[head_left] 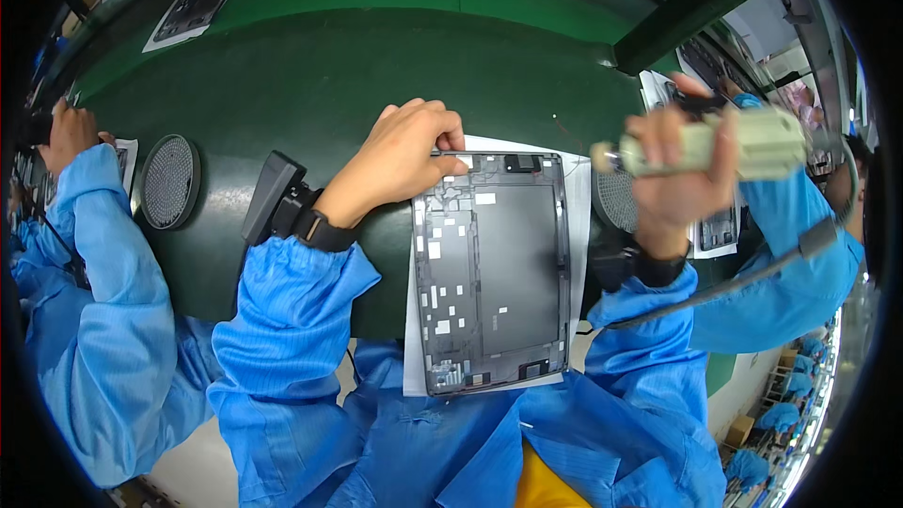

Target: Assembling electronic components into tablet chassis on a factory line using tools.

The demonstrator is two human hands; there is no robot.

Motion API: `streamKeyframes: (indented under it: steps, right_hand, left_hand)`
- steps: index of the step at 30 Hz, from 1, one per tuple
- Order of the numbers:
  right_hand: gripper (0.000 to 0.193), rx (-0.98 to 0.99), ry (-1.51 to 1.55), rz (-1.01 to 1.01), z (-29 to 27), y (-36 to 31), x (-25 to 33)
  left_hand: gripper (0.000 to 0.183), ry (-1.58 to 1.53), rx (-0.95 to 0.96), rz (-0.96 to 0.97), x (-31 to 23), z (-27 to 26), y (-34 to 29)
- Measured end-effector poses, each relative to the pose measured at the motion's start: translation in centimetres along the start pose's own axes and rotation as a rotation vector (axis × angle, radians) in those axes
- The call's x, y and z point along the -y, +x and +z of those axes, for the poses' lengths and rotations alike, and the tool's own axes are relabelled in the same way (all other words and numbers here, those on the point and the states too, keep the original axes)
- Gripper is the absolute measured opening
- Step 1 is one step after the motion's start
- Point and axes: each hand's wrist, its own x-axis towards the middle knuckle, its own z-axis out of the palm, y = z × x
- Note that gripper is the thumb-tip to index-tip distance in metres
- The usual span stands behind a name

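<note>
A dark grey tablet housing (517, 263), dotted with small white patches, lies open-side up in front of me at the table's near edge. My left hand (400, 160) pinches its far left corner between thumb and bent fingers. To the right of the housing and above the table, my right hand (677, 174) is wrapped round a pale green electric screwdriver (776, 143). The tool lies nearly level, its tip end pointing left, and motion blurs it. A grey cable (743, 284) loops from its back end down past my right wrist.
White paper (581, 254) lies under the housing. Round dimpled dishes stand on the green table (376, 66), one at left (170, 182), one partly behind my right hand (613, 196). Co-workers' sleeves flank me, left (118, 235) and right (800, 273). A dark green post (705, 9) slants at far right.
</note>
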Motion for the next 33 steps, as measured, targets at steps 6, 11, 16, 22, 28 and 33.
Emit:
streamKeyframes:
  steps: [6,11,16,22,28,33]
  right_hand:
    - [0.032,-0.034,-0.159,0.105,4.2,0.5,-6.2]
    - [0.032,-0.036,-0.216,0.124,4.7,0.3,-7.5]
    - [0.030,-0.061,-0.235,0.148,4.6,0.2,-7.9]
    - [0.030,-0.037,-0.230,0.148,4.2,0.3,-8.1]
    - [0.026,0.013,-0.402,0.186,5.2,-0.2,-7.8]
    - [0.022,0.031,-0.391,0.198,5.2,-0.2,-7.5]
  left_hand:
    - [0.017,0.049,-0.074,0.067,-0.1,0.5,0.3]
    - [0.018,0.043,-0.068,0.053,0.1,0.5,0.0]
    - [0.018,0.047,-0.052,0.045,0.3,0.4,0.0]
    - [0.018,0.048,-0.047,0.038,0.1,0.4,0.0]
    - [0.019,0.049,-0.051,0.057,0.2,0.4,0.2]
    - [0.020,0.050,-0.061,0.077,0.0,0.4,0.2]
